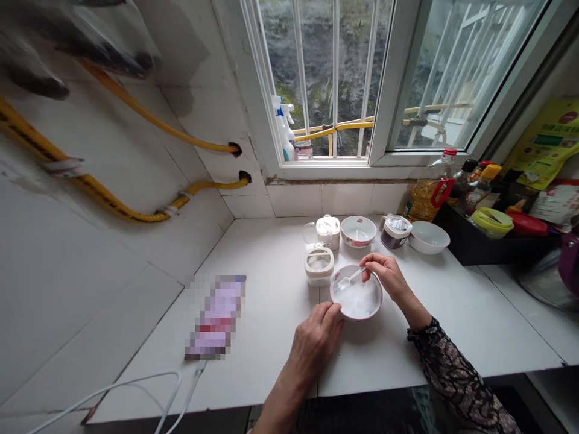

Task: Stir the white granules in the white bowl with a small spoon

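Observation:
A white bowl [363,306] with a thin coloured rim stands on the white counter and holds white granules. My right hand [382,274] pinches the handle of a small white spoon [344,283], whose scoop is over the granules inside the bowl. The fingers of my left hand [319,334] are bent together at the bowl's near left rim, touching it; the thumb side is partly hidden. Just behind the bowl on the left is a square clear jar [319,276] with white contents and its lid up.
Behind stand a second white jar [328,232], a flowered bowl [358,232], a dark-filled jar [395,232] and a plain bowl [429,237]. Bottles and an oil jug [429,191] are at the right. A blurred purple object [219,319] with a cable lies left.

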`<act>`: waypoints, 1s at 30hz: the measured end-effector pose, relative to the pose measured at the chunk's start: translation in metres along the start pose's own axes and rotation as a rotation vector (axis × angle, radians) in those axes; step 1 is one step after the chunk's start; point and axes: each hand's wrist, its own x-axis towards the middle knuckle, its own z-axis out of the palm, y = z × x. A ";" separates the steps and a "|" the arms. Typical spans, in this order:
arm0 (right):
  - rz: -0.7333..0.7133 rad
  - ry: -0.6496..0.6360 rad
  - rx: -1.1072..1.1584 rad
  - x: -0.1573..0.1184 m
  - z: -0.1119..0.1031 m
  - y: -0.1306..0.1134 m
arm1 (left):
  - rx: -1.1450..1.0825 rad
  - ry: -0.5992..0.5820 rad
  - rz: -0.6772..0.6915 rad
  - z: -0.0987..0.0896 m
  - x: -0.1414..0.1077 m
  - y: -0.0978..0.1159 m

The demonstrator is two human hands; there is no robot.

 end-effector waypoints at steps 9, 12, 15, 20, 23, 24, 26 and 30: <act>-0.182 0.079 0.017 -0.001 0.014 0.002 | -0.005 -0.005 -0.006 0.000 0.001 0.000; -0.290 0.079 -0.070 -0.003 0.023 0.001 | -0.006 -0.002 -0.001 0.000 0.001 0.000; -0.487 0.040 -0.354 -0.006 0.029 -0.001 | -0.007 -0.006 -0.006 0.000 0.002 0.000; -0.748 0.002 -0.648 -0.009 0.032 -0.005 | 0.000 -0.011 -0.014 0.000 0.002 0.000; -0.677 0.111 -0.554 -0.012 0.024 -0.007 | 0.005 -0.022 -0.016 0.000 0.001 0.000; -0.628 0.129 -0.514 -0.013 0.021 -0.007 | 0.006 -0.023 -0.017 0.000 0.001 0.000; -0.526 0.127 -0.457 -0.015 0.013 -0.008 | 0.003 -0.023 -0.017 0.000 0.001 0.000; -0.413 0.077 -0.477 -0.014 0.002 -0.008 | 0.001 -0.047 -0.032 0.001 0.000 0.000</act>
